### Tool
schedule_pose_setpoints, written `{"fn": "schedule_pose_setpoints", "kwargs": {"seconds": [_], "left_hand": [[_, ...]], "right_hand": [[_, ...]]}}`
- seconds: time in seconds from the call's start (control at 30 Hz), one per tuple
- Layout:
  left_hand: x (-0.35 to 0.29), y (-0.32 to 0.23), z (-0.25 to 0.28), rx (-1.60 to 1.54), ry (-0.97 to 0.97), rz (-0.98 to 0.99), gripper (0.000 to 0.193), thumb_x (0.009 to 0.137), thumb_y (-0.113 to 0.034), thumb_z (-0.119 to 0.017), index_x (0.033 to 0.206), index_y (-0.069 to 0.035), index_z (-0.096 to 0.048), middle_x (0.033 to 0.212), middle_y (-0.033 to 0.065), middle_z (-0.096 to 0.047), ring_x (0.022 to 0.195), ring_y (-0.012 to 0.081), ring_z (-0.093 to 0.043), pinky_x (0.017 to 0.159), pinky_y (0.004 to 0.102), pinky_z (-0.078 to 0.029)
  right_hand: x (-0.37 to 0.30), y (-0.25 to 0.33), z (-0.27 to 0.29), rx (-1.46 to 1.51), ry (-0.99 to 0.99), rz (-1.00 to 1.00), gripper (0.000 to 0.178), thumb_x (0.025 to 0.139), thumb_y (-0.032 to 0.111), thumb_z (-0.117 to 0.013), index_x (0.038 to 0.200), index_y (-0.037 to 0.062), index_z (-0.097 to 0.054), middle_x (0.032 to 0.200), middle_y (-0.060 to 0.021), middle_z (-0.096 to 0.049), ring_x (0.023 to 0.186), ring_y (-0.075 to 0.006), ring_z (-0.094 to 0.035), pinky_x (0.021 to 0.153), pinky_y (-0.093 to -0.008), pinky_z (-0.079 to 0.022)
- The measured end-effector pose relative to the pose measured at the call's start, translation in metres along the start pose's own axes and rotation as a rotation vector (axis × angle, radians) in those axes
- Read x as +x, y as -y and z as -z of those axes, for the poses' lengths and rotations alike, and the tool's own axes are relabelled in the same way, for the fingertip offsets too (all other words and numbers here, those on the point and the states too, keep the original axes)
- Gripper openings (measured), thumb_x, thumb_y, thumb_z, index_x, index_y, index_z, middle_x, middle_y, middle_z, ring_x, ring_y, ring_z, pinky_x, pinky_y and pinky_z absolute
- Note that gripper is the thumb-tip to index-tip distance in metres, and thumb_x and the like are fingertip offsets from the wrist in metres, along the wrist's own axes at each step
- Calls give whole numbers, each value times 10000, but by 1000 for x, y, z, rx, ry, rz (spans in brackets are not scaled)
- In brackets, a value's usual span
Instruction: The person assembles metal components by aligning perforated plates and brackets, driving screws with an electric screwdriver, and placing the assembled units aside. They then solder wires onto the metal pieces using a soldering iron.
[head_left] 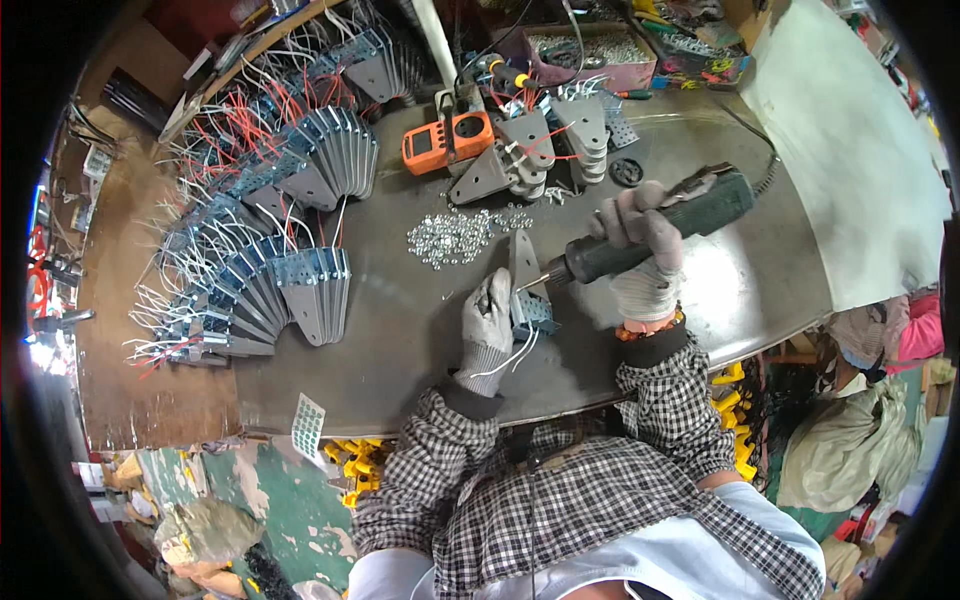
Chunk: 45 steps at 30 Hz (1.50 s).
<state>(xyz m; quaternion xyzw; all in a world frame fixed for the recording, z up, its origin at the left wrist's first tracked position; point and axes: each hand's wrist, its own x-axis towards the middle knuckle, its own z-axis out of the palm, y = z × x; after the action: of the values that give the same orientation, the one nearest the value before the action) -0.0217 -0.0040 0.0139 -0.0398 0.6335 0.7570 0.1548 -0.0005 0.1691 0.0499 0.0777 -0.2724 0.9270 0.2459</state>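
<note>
My right hand point(645, 240), in a grey glove, is wrapped round a dark green electric screwdriver point(705, 212). The tool lies nearly level, and its thin bit points left at a grey metal bracket point(521, 262) with a bluish perforated lower part and white wires. Whether the bit sits on a screw is too small to tell. My left hand point(488, 315), gloved too, pinches the bracket at its left edge just above the metal tabletop. Beyond it lies a loose pile of small shiny nuts point(450, 238).
Fanned rows of wired brackets point(325, 165) fill the table's left side. At the back are an orange meter-like device point(445, 143), more grey brackets point(527, 140) and a pink box of small parts point(590, 55). A white sheet point(850, 150) covers the right side.
</note>
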Motion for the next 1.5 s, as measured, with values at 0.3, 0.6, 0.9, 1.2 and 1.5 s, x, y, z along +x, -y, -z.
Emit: {"fn": "schedule_pose_setpoints", "kwargs": {"seconds": [0.3,0.6,0.9,1.2,1.5], "left_hand": [[9,-24,63,1420,741,-1027,438,777,-43,-552,1211,-91,-588,1256,94,-570,1201,293,-515,1036,434,-396],[54,-34,-23,1525,1040,-1182,672,662,-206,-768,1275,-98,-516,1218,96,-548,1138,296,-543,953,432,-441],[12,-14,18,1607,786,-960,786,749,-342,-746,1444,-183,-414,1317,126,-468,1182,320,-495,954,423,-453],[21,-16,24,1282,534,-337,501,892,-336,-619,1291,-49,-522,1138,116,-605,1068,240,-577,952,358,-448],[-2,-5,54,1035,183,-717,746,749,-166,-783,1404,-89,-435,1313,143,-515,1193,325,-505,1032,421,-415]], "right_hand": [[0,92,-25,-640,-204,-107,458,813,318,-733,1116,28,-548,834,-22,-568,673,-107,-538,600,-260,-460],[-3,185,104,-2315,-568,-205,392,800,308,-721,1059,53,-572,836,-157,-671,811,-310,-669,728,-419,-505],[-10,145,97,-2594,-396,222,450,785,266,-708,1209,170,-592,1210,-84,-575,1146,-308,-516,967,-431,-419],[1,45,112,-2104,-105,429,290,784,70,-680,1071,76,-646,1162,-119,-598,1096,-334,-554,924,-406,-465],[1,47,113,-1914,-63,526,323,757,-39,-642,1060,74,-639,1137,-135,-603,1058,-328,-576,885,-387,-489]]}}
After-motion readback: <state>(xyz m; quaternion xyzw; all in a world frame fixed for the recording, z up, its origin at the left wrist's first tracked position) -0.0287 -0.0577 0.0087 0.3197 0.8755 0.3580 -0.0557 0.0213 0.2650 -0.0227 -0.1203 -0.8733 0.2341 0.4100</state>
